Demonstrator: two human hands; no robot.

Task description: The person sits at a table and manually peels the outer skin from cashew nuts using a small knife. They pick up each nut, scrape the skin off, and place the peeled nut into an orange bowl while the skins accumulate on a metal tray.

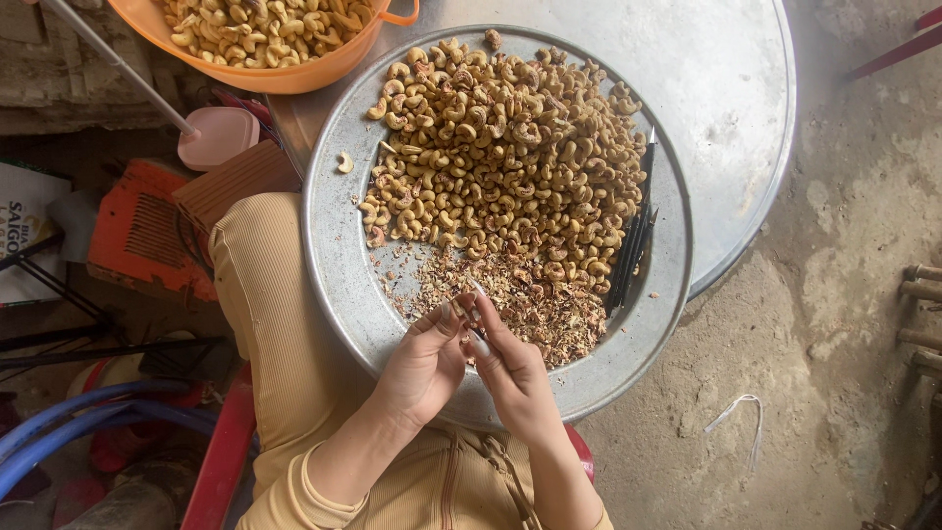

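Head view | your left hand (pixel 424 368) and right hand (pixel 512 371) pinch one nut (pixel 467 312) | one tray (pixel 339 275), one orange bowl (pixel 285 77), several black tools (pixel 633 245).

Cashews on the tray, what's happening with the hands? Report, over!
Left hand pinching a cashew. Right hand working it with a small blade. Both over the metal tray, above the peel scraps. Nothing in the way.

I note, off to the side: orange basin (pixel 265 74) w/ pale peeled kernels at top edge, partly out of frame. Pink cup (pixel 218 135) on a metal rod just below it. Orange slatted crate (pixel 147 236) at left. Blue hose (pixel 88 417) lower left. White string loop (pixel 743 417) on dirt floor (pixel 844 324), right.
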